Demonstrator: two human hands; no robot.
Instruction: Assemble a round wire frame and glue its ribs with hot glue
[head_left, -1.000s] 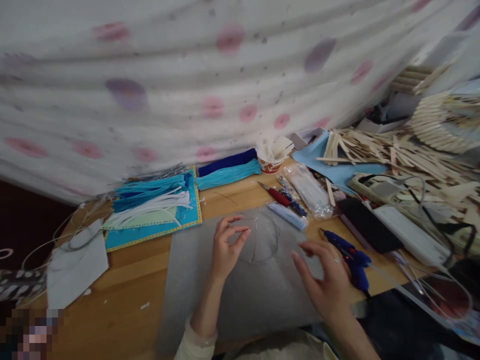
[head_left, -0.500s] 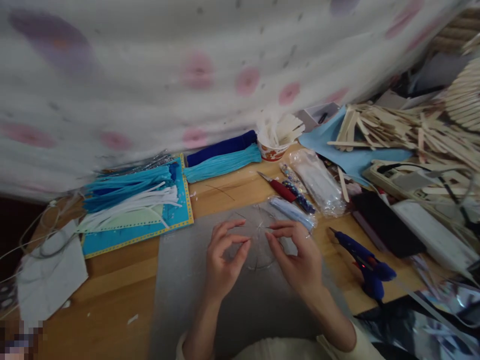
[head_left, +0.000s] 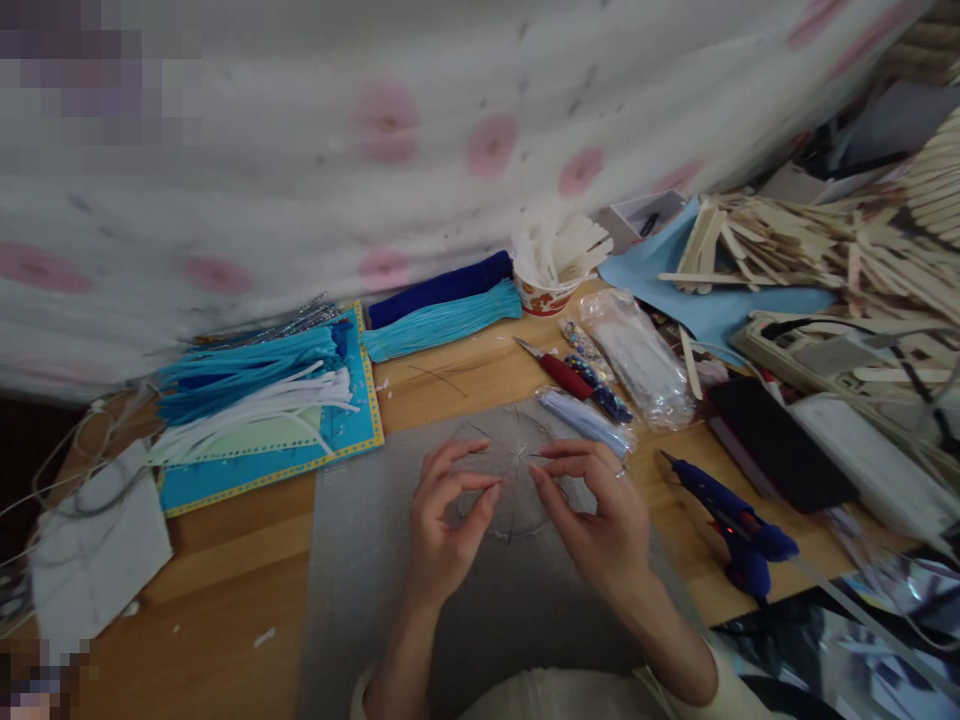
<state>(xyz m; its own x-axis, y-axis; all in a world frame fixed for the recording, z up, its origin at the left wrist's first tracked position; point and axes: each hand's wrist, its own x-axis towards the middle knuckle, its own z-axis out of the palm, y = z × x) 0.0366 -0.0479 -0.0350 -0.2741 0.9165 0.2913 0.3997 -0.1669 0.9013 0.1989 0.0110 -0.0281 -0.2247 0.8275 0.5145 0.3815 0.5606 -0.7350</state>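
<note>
A thin wire ring with spokes (head_left: 517, 455) is at the middle of the work area, over a grey mat (head_left: 360, 540). Thumb and index finger of my left hand (head_left: 450, 515) pinch together at its left side, apparently on a fine wire. On the opposite side my right hand (head_left: 596, 505) pinches a thin dark wire end near the ring's centre, and a ring sits on one finger. The wires are too fine to follow fully between the fingers.
Right of the mat lie a blue glue gun (head_left: 731, 525), a red-handled craft knife (head_left: 562, 375) and a black phone (head_left: 784, 440). Pipe cleaners (head_left: 255, 380) lie on a blue board at left. Glue sticks stand in a paper cup (head_left: 547, 297); wooden sticks (head_left: 810, 240) pile behind.
The view has shifted slightly. Both hands keep nearly the same pinch on the wire ring, with hardly any movement.
</note>
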